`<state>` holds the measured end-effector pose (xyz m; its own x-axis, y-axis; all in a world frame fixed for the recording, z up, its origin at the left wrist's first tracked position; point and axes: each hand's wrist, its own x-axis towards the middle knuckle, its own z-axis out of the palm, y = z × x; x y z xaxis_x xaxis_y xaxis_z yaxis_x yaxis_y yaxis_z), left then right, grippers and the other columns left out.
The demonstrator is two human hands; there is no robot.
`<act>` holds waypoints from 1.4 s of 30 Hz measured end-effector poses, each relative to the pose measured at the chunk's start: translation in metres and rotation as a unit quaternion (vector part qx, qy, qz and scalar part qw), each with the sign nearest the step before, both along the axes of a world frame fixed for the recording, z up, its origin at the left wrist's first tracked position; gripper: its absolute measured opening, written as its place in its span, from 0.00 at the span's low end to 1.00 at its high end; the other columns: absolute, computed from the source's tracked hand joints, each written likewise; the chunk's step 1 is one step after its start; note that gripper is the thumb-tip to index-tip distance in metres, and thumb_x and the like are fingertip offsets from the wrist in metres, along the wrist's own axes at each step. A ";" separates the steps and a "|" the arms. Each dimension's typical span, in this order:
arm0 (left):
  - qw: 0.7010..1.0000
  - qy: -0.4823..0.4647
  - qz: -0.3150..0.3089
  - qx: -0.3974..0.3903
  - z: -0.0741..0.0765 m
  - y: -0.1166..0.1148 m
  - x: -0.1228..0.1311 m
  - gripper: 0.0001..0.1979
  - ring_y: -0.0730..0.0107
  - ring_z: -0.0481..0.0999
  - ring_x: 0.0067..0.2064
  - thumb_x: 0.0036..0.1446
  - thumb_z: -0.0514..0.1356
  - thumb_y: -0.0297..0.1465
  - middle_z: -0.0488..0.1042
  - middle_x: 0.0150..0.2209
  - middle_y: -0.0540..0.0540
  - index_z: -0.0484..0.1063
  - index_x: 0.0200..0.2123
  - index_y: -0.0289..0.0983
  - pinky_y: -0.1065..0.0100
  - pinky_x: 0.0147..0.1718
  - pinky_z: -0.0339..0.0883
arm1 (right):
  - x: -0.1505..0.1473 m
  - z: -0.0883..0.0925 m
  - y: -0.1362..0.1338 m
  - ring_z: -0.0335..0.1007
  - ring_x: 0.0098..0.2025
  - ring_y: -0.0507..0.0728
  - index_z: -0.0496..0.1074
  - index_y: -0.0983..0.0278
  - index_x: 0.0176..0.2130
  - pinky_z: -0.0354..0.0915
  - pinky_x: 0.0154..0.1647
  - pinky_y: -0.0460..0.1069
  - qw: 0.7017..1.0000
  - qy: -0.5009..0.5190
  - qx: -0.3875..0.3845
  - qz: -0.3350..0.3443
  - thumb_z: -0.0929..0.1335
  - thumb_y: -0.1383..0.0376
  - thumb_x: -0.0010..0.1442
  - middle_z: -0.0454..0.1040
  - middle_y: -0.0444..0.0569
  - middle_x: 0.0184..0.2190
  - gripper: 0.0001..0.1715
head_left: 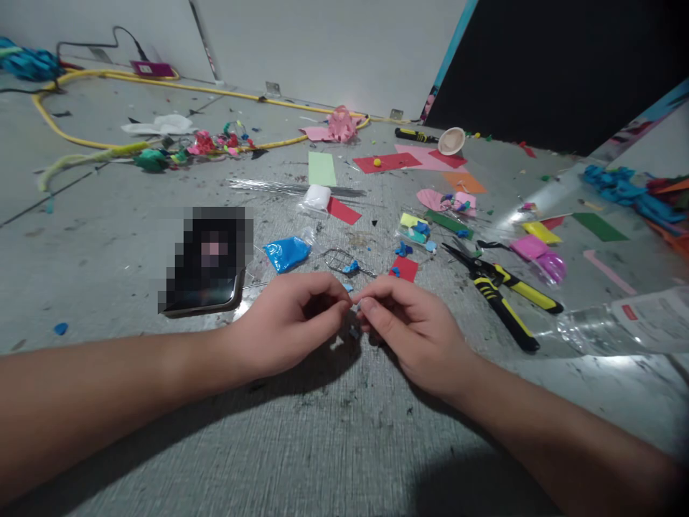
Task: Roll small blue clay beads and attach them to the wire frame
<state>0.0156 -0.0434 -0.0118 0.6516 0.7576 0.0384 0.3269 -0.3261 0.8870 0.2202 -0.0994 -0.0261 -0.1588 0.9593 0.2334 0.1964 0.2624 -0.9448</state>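
Where my two forearms come in from the bottom edge of the head view, the left hand (288,327) and the right hand (414,330) meet low over the grey surface (334,445), fingertips touching. Both are curled nearly closed, thumb against forefinger on each, and between the two pinches I see a tiny pale bit (353,307), too small for me to tell what it is. It sits in the middle of the view, just above the surface and right in front of me. The other fingers of both hands are folded under, and I cannot tell whether they hold anything more. Just beyond the fingertips lies a wire loop (344,264) with a blue scrap on it, with a blue bag (288,253) to its left and a red card (405,268) to its right. A phone (207,276) lies flat near the left hand, its screen blurred out. Black and yellow snips (500,287) lie near the right hand, apart from it. Farther off I see a green sheet (321,169), a white bag (316,197), paper scraps in many colours, and a yellow cable (69,136) curving along the far left.
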 end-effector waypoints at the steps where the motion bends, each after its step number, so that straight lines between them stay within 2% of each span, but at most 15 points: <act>1: 0.999 0.009 -0.007 0.031 0.000 0.000 0.000 0.09 0.68 0.74 0.29 0.67 0.60 0.32 0.76 0.27 0.49 0.77 0.34 0.36 0.68 0.29 0.66 | 0.000 0.000 0.000 0.73 0.33 0.52 0.77 0.61 0.40 0.70 0.34 0.48 1.000 0.013 -0.009 0.000 0.69 0.65 0.71 0.77 0.44 0.32 0.07; 5: 0.982 0.041 -0.063 0.176 -0.002 0.001 -0.002 0.05 0.66 0.74 0.32 0.63 0.60 0.26 0.76 0.32 0.47 0.75 0.35 0.36 0.67 0.31 0.66 | -0.001 0.000 0.001 0.71 0.32 0.51 0.77 0.62 0.39 0.68 0.32 0.47 0.999 0.040 -0.018 -0.002 0.69 0.66 0.70 0.76 0.43 0.32 0.06; 8: 0.964 0.069 -0.116 0.229 -0.004 0.002 -0.003 0.07 0.63 0.75 0.36 0.62 0.60 0.25 0.75 0.38 0.43 0.77 0.41 0.35 0.66 0.34 0.68 | -0.001 0.000 0.002 0.70 0.31 0.50 0.77 0.63 0.40 0.66 0.31 0.46 0.998 0.050 -0.023 -0.003 0.70 0.66 0.70 0.75 0.42 0.31 0.05; 13: 0.949 0.103 -0.164 0.250 -0.009 0.002 -0.005 0.10 0.58 0.75 0.40 0.64 0.59 0.27 0.73 0.42 0.39 0.79 0.45 0.33 0.62 0.36 0.70 | 0.000 -0.001 0.004 0.66 0.29 0.49 0.77 0.63 0.38 0.64 0.29 0.46 0.997 0.068 -0.037 -0.008 0.71 0.64 0.70 0.73 0.41 0.28 0.07; 20: 0.955 0.093 -0.147 0.242 -0.017 0.006 -0.002 0.12 0.60 0.76 0.39 0.72 0.58 0.30 0.75 0.41 0.39 0.82 0.44 0.32 0.62 0.37 0.68 | 0.000 -0.003 0.005 0.66 0.28 0.48 0.77 0.63 0.36 0.63 0.29 0.45 0.993 0.101 -0.055 -0.010 0.72 0.63 0.70 0.74 0.41 0.28 0.09; 22: 0.964 0.057 -0.146 0.213 -0.014 0.008 -0.001 0.11 0.61 0.77 0.40 0.72 0.59 0.29 0.77 0.40 0.40 0.83 0.43 0.32 0.64 0.39 0.69 | 0.001 -0.003 0.005 0.67 0.28 0.49 0.77 0.63 0.36 0.63 0.28 0.45 0.991 0.116 -0.059 -0.020 0.71 0.62 0.70 0.74 0.41 0.27 0.10; 25: 0.981 -0.040 -0.143 0.127 -0.006 0.010 -0.001 0.08 0.65 0.79 0.42 0.71 0.61 0.27 0.80 0.40 0.43 0.82 0.43 0.34 0.66 0.44 0.71 | 0.003 -0.002 0.004 0.68 0.27 0.49 0.79 0.63 0.36 0.63 0.27 0.46 0.987 0.141 -0.063 -0.045 0.71 0.57 0.72 0.74 0.41 0.26 0.14; 28: 0.987 -0.138 -0.080 -0.019 -0.001 0.008 -0.001 0.06 0.69 0.79 0.41 0.69 0.64 0.26 0.80 0.38 0.46 0.82 0.41 0.36 0.69 0.43 0.71 | 0.007 -0.003 0.001 0.70 0.28 0.50 0.80 0.61 0.36 0.63 0.28 0.46 0.986 0.153 -0.028 -0.059 0.70 0.53 0.74 0.74 0.42 0.25 0.19; 31: 0.961 -0.194 -0.006 -0.198 -0.004 0.006 -0.001 0.06 0.75 0.74 0.33 0.68 0.68 0.34 0.77 0.34 0.50 0.83 0.38 0.38 0.74 0.33 0.68 | 0.009 -0.003 -0.003 0.69 0.29 0.51 0.80 0.61 0.36 0.64 0.31 0.47 0.990 0.133 0.036 -0.031 0.68 0.52 0.76 0.73 0.42 0.27 0.21; 33: 0.938 -0.216 0.013 -0.272 -0.008 0.004 -0.001 0.10 0.76 0.71 0.30 0.66 0.71 0.39 0.76 0.32 0.51 0.83 0.37 0.39 0.75 0.30 0.66 | 0.009 -0.002 -0.005 0.69 0.30 0.51 0.80 0.61 0.37 0.65 0.32 0.48 0.992 0.106 0.065 0.008 0.67 0.52 0.77 0.74 0.43 0.28 0.21; 36: 0.924 -0.233 -0.009 -0.304 -0.012 0.003 -0.001 0.11 0.75 0.71 0.31 0.64 0.73 0.40 0.77 0.32 0.50 0.84 0.37 0.39 0.74 0.31 0.67 | 0.008 0.000 -0.007 0.68 0.30 0.51 0.80 0.61 0.40 0.65 0.33 0.49 0.992 0.075 0.083 0.058 0.66 0.54 0.78 0.75 0.44 0.30 0.20; 42: 0.921 -0.243 -0.027 -0.305 -0.013 0.003 -0.001 0.09 0.74 0.74 0.34 0.63 0.74 0.39 0.80 0.34 0.48 0.87 0.39 0.40 0.73 0.34 0.69 | 0.007 0.001 -0.006 0.69 0.30 0.51 0.80 0.62 0.41 0.66 0.34 0.49 0.992 0.081 0.067 0.076 0.65 0.54 0.78 0.75 0.43 0.30 0.19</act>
